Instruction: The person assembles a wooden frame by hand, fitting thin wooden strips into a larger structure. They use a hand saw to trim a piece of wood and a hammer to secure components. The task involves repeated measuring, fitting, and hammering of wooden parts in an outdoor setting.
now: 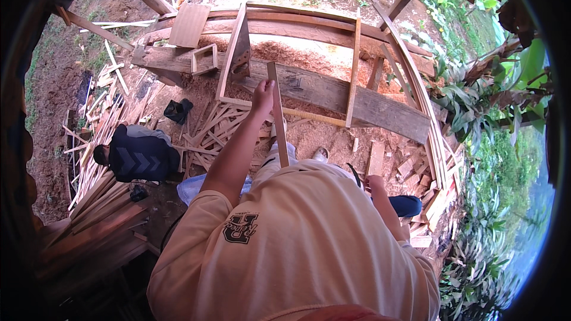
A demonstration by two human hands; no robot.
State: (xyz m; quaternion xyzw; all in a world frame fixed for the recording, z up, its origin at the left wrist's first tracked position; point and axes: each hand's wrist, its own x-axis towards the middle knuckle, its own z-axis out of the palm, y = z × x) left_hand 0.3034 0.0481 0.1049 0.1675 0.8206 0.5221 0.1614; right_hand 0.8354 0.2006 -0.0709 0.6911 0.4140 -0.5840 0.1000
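My left hand [263, 96] is closed around the upper part of a long, narrow wooden strip [278, 122]. The strip slants down to my waist in front of my shirt. Low by my right hip, my right hand [375, 183] has its fingers curled. A dark, thin curved thing [356, 175] shows beside it; whether the hand grips it is unclear. Beyond my left hand, a large rectangular wooden frame [354, 77] leans over a thick plank bench [380, 115]. A small wooden frame [204, 59] sits on the bench's left part.
Cut wooden strips [214, 128] lie piled on the ground at left. A person in a dark jacket [143, 153] is bent low there, near a black bag [178, 110]. Offcuts [410, 166] and long slats [437, 148] crowd the right. Sawdust [297, 53] covers ground behind the bench.
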